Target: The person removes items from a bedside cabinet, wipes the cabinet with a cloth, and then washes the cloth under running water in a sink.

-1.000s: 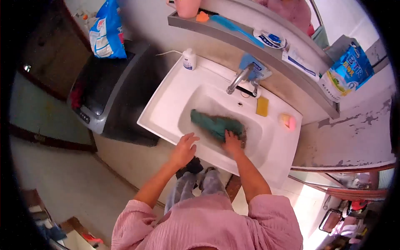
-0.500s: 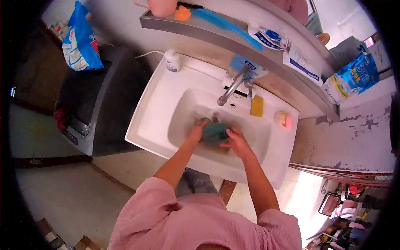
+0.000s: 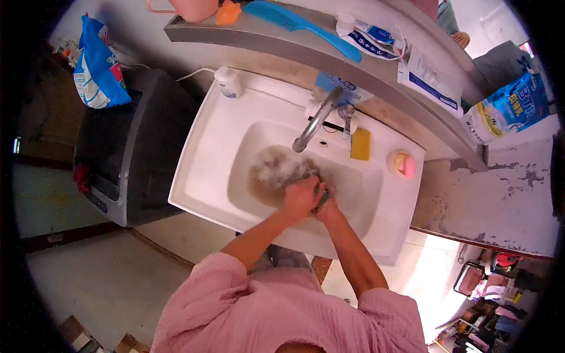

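Observation:
In the white sink basin (image 3: 238,176), murky, sudsy water surrounds both hands. My left hand (image 3: 302,196) is closed on a dark green cloth (image 3: 322,200). Pressed against it from the right, my right hand (image 3: 325,210) grips the same cloth. Most of the cloth is hidden between the fingers, with only small patches showing. The metal faucet (image 3: 315,122) hangs over the basin just behind the hands, and no stream from its spout is visible.
Around the rim stand a white bottle (image 3: 228,82), a yellow sponge (image 3: 361,145) and pink soap (image 3: 404,165). The shelf above holds a blue comb (image 3: 303,26), an orange item (image 3: 228,12) and a blue pouch (image 3: 512,106). A dark washing machine (image 3: 138,147) stands left.
The hands have come together, bunching the cloth that was spread between them into a small wad. My left hand moved right. More murky water and foam now show at the left.

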`<act>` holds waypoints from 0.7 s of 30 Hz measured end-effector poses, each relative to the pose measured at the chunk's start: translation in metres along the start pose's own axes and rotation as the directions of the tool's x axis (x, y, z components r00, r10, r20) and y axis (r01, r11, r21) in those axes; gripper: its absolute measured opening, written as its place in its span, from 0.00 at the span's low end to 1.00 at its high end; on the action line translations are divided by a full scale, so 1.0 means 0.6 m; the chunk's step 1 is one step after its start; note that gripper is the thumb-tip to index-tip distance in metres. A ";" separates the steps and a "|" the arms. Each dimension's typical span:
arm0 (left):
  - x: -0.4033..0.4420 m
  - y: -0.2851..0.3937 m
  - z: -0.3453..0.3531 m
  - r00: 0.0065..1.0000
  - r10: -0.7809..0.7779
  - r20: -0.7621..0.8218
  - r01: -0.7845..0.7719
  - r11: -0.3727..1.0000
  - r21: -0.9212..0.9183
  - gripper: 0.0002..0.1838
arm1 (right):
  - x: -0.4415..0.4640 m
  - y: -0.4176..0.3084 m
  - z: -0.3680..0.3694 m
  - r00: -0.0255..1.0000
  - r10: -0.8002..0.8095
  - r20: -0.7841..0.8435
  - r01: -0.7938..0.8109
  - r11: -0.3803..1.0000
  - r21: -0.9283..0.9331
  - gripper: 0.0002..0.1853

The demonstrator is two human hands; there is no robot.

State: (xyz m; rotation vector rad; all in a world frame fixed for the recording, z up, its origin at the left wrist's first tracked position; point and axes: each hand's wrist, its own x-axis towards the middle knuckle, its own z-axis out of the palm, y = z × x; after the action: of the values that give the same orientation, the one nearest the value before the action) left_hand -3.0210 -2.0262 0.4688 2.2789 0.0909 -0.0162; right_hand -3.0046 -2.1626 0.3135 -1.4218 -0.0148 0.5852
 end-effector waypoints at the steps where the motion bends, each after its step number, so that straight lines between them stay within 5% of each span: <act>1: 0.010 -0.010 -0.005 0.999 -0.040 0.034 0.039 0.999 0.029 0.11 | -0.020 -0.107 0.041 0.953 0.303 -0.005 -0.277 0.879 0.387 0.28; 2: 0.022 -0.020 -0.011 0.995 -0.077 0.064 0.073 0.995 0.060 0.09 | -0.029 -0.176 0.065 0.826 0.553 0.107 -0.458 0.549 0.700 0.27; 5: 0.054 -0.110 -0.018 0.977 -0.211 -0.027 0.213 0.965 0.153 0.10 | -0.033 -0.207 0.032 0.897 0.395 -0.199 -0.293 0.869 0.399 0.11; 6: 0.060 -0.129 -0.030 0.962 -0.257 -0.095 0.267 0.956 0.121 0.11 | -0.035 -0.205 0.015 0.945 0.181 -0.271 -0.175 0.983 0.046 0.12; 7: 0.065 -0.145 -0.040 0.940 -0.303 -0.158 0.319 0.944 0.086 0.13 | -0.039 -0.193 -0.004 0.964 -0.046 -0.261 -0.040 0.948 -0.315 0.13; 8: 0.067 -0.152 -0.043 0.911 -0.349 -0.218 0.367 0.929 0.048 0.15 | -0.044 -0.175 -0.024 0.952 -0.253 -0.171 0.091 0.769 -0.633 0.14; 9: 0.062 -0.141 -0.040 0.957 -0.225 -0.183 0.255 0.954 0.158 0.17 | -0.045 -0.159 -0.033 0.944 -0.330 -0.006 0.231 0.671 -0.705 0.23; 12: 0.016 -0.122 -0.016 0.997 0.056 0.057 -0.076 0.896 0.438 0.25 | -0.072 -0.150 0.030 0.965 -0.263 -0.004 0.024 0.102 -0.994 0.33; 14: -0.001 -0.141 0.004 0.942 0.094 0.322 -0.270 0.784 0.559 0.27 | -0.085 -0.114 0.028 0.999 -0.032 0.003 0.004 0.041 -0.999 0.36; 16: 0.013 -0.143 0.015 0.934 -0.206 0.291 -0.012 0.798 0.602 0.31 | -0.088 -0.109 0.029 0.990 0.144 -0.001 -0.004 0.017 -1.000 0.33; 17: 0.016 -0.139 0.016 0.896 -0.351 0.271 0.116 0.775 0.621 0.32 | -0.078 -0.079 0.011 0.996 0.087 0.011 -0.017 0.310 -0.951 0.33; 19: 0.012 -0.200 0.073 0.933 -0.283 0.220 0.251 0.954 0.165 0.30 | -0.044 0.010 -0.041 1.000 -0.027 -0.015 0.012 0.789 -0.614 0.31; 20: 0.010 -0.222 0.092 0.948 -0.262 0.178 0.281 0.956 -0.090 0.29 | -0.041 -0.019 -0.028 0.986 0.132 -0.099 -0.158 0.927 -0.341 0.29; 21: 0.002 -0.198 0.094 0.965 -0.231 0.126 0.247 0.960 -0.135 0.28 | -0.044 -0.072 -0.001 0.947 0.304 -0.101 -0.308 0.951 -0.024 0.27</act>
State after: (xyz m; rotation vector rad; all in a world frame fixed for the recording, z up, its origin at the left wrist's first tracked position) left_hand -3.0275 -1.9914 0.3421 2.1005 0.3009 -0.2527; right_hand -3.0108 -2.1748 0.3623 -1.5006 0.2776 0.7745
